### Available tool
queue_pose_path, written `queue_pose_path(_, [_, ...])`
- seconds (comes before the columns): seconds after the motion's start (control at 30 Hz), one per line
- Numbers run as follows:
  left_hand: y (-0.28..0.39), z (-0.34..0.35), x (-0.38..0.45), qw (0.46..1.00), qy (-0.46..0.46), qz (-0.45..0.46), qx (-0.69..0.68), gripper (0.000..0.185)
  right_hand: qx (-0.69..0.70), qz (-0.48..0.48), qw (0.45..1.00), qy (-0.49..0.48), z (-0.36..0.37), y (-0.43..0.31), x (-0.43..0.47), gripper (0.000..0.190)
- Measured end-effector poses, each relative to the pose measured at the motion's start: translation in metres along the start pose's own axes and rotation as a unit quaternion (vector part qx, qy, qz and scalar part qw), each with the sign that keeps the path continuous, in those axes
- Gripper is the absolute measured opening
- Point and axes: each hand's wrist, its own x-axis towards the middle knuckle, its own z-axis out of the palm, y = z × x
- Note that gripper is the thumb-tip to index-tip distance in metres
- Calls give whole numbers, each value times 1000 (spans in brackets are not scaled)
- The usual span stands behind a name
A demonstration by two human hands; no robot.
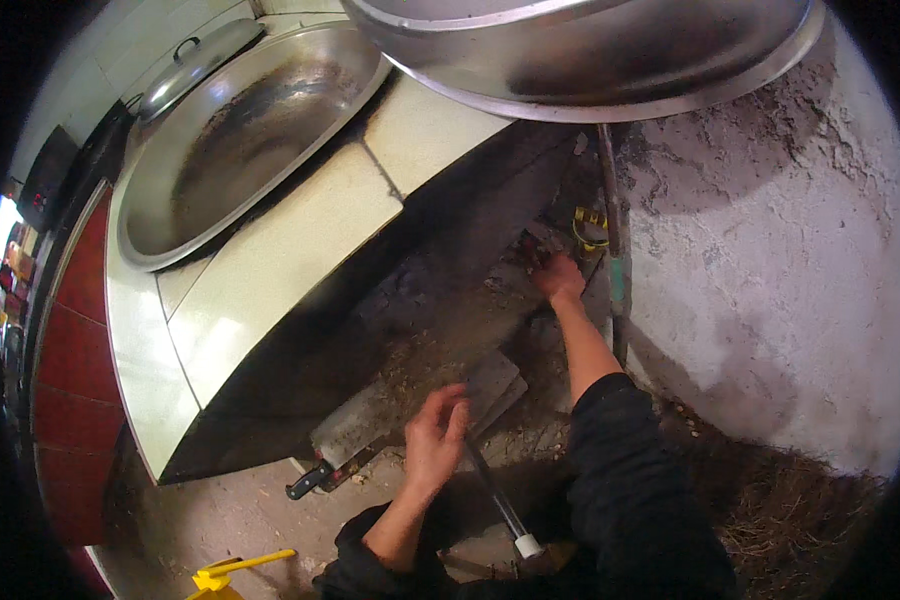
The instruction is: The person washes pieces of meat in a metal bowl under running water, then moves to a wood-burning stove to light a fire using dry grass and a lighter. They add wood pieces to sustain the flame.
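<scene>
My right hand (559, 276) reaches into the dark recess under the tiled stove edge, fingers among dark debris or ash. Whether it grips anything there cannot be made out. Nearby sits a yellow and black loop-shaped item (591, 229), just beyond the fingers. My left hand (436, 439) hovers over a grey slab (495, 384), its fingers loosely bent and apart, with nothing visible in it. Below it a dark metal tube (495, 487) with a white end slants across the floor. A knife with a black riveted handle (309, 480) lies left of that hand, its blade partly hidden.
A large metal wok (255, 150) is set into the cream-tiled stove top (285, 277), with a metal lid (202, 64) behind. A big metal basin (607, 67) overhangs the recess. A pipe (612, 187) runs along the plastered wall (765, 285). Dry twigs (787, 510) lie lower right; a yellow handle (251, 561), lower left.
</scene>
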Motion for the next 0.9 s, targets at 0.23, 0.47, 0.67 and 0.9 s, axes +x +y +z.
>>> queue_pose_path(0.23, [11, 13, 5, 993, -29, -67, -92, 29, 409, 7, 905, -120, -50, 23, -74, 28])
queue_pose_path(0.47, [22, 62, -4, 970, -141, 1, -196, 42, 529, -83, 801, -268, -118, 26, -261, 25])
queue_pose_path(0.67, [30, 82, -14, 964, -142, -26, -225, 29, 419, -155, 893, -49, -163, 146, -298, 22])
queue_pose_path(0.9, [15, 73, -9, 986, -92, -20, -136, 31, -272, 92, 921, -263, -267, 429, -326, 81])
